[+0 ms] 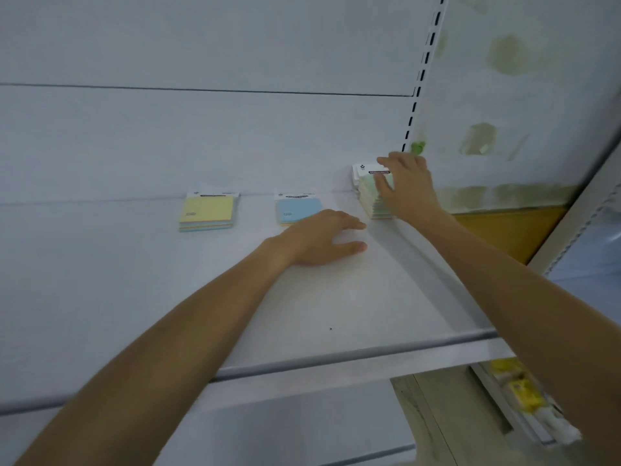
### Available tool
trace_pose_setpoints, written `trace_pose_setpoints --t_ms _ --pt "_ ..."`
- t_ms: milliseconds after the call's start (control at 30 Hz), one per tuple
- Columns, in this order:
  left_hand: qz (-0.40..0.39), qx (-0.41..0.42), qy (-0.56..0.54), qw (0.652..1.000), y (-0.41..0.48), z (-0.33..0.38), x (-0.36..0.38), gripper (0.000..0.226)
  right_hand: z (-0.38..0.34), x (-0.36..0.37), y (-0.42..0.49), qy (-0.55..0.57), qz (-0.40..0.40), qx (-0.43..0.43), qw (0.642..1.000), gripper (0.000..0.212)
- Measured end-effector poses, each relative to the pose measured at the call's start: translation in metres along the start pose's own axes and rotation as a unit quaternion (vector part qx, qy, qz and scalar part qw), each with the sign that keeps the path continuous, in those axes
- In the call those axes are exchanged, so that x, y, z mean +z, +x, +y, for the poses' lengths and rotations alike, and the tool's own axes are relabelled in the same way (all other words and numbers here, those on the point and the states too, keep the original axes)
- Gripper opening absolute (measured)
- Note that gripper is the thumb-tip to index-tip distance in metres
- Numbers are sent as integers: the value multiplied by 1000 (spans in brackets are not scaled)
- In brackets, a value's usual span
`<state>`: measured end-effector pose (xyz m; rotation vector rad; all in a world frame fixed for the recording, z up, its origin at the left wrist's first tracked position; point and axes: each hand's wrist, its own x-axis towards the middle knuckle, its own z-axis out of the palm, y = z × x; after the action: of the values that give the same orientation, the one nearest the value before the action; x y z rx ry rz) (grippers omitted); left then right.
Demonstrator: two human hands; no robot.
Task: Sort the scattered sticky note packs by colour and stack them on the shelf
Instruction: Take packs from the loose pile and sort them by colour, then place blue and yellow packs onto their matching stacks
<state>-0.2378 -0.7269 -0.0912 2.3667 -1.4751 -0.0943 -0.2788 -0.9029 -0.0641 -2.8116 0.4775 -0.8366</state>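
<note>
Right grip (403, 185) is lying spread on the green stack (368, 198) under it, left grip (322, 240) is resting flat beside the blue pack (295, 208), yellow pack (206, 210) farther left; shelf (336, 314) sort is looking nearly done.

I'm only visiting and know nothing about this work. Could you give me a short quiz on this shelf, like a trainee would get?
1. True or false: the right hand touches the green stack.
2. Which pile of sticky notes stands tallest? A) yellow pile B) blue pile C) green stack
3. Fill in the blank: the left hand lies open and flat on the ____.

Key: 1 true; 2 C; 3 shelf.
</note>
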Motion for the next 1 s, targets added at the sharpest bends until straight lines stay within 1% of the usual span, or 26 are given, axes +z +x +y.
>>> trace_pose_setpoints --t_ms 133,267,333,433,567,733,800,900,1000 --pt "18 13 62 998 -30 -16 -29 47 -43 5 -8 0 -14 -55 998 41" --pt "68 -16 89 994 -98 -55 -60 44 -118 22 -21 28 -26 -111 993 39" --pt "86 -46 112 989 -143 -82 -73 42 -167 32 -30 42 -35 -138 989 40" --pt "90 -94 146 981 -214 -123 -95 42 -249 48 -46 69 -52 -176 981 41" --pt "118 -177 141 967 -312 -181 -119 42 -353 74 -69 85 -93 -230 965 43" --pt "180 -275 127 936 -423 -242 -153 39 -469 110 -85 101 -159 -292 937 43" --pt "204 -312 127 919 -459 -265 -170 38 -509 124 -85 114 -169 -318 926 42" --pt "218 -351 138 900 -502 -302 -195 38 -558 142 -77 149 -181 -321 917 40" --pt "217 -386 144 885 -530 -341 -216 36 -598 160 -62 156 -196 -318 915 41"
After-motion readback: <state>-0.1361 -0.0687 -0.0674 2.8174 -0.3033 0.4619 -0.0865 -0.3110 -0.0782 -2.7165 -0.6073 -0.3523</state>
